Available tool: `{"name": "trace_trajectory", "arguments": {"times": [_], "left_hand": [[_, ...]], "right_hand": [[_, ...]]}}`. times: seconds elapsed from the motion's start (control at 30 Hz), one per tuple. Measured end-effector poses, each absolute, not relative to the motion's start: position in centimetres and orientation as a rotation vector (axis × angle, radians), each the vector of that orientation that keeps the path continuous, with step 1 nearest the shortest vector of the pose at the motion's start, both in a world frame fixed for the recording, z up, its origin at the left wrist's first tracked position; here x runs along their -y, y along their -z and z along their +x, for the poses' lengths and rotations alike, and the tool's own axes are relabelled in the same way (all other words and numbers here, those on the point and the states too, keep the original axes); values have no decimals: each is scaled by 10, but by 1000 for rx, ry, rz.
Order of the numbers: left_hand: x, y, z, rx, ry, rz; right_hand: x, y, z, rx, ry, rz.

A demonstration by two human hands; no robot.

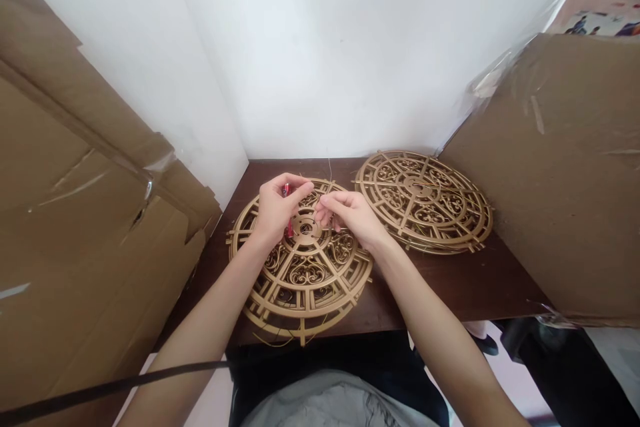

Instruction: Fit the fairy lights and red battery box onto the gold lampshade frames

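White wall [340, 53] behind brown worktop [440, 290]. Gold openwork disc stack [306, 246] reaches front edge, beneath 2 hands; 2nd stack [423, 191] near right edge. Left hand [281, 207] grips red item [287, 189]; right hand [350, 215] pinched narrow, cannot tell on what.

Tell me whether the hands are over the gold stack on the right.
No, the left hand and right hand are over the gold stack on the left.
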State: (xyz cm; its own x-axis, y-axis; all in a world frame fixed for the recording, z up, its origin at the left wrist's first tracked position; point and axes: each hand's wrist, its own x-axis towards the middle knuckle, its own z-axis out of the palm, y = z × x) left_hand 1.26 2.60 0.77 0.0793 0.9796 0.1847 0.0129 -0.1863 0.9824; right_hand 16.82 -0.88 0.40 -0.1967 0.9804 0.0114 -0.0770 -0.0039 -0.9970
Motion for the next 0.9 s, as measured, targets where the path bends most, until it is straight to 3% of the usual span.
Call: {"name": "trace_trajectory", "arguments": {"times": [0.17, 0.27, 0.6, 0.9], "left_hand": [[-26, -7, 12, -1062, -1261, 1398], [-26, -5, 13, -1020, -1233, 1405], [-25, -4, 13, -1000, -1191, 1503], [-27, -4, 11, -1060, -1232, 1579]], "right_hand": [[6, 2, 167, 1305, -940, -1109], [5, 4, 166, 1335, -866, -1093], [6, 5, 165, 1306, -966, -1048], [8, 3, 155, 923, -1398, -854]]}}
